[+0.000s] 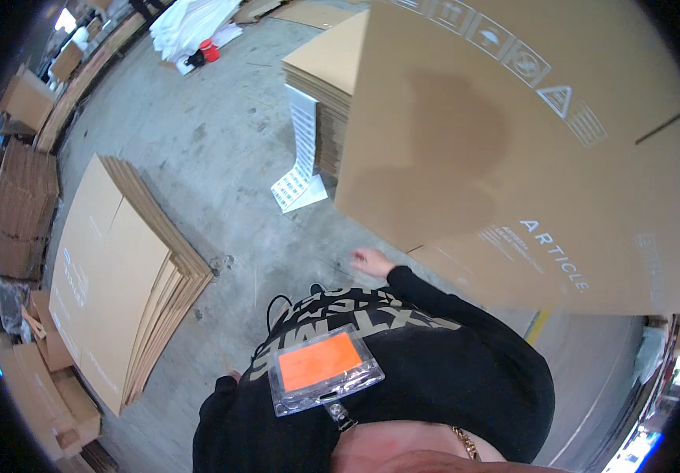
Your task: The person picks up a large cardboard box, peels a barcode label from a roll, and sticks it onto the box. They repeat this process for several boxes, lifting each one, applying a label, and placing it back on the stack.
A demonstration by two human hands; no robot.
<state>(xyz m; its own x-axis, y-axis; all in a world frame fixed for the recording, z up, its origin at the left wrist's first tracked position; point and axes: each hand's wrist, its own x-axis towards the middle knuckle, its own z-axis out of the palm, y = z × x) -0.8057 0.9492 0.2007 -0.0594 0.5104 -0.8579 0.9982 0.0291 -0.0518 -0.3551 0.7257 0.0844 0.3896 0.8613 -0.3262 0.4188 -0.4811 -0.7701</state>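
Observation:
A large flattened cardboard carton [419,185] with white printing fills the upper right, and a person-shaped shadow falls across it. My right hand [371,262] is just off its lower left edge, with the fingers loosely bent and nothing seen in them. Only a sliver of my left hand [235,376] shows past the black sleeve; its fingers are hidden. Behind the large carton, a stack of flat cartons [324,59] partly shows. A strip of white labels [303,130] hangs down its side to the floor.
Another stack of flat cartons [111,268] lies on the concrete floor at left. White sheeting [186,31] and a red roll [209,50] lie at the far side. Brown cardboard bundles [25,209] and boxes [37,378] line the left rim. A yellow floor line [538,325] runs at right.

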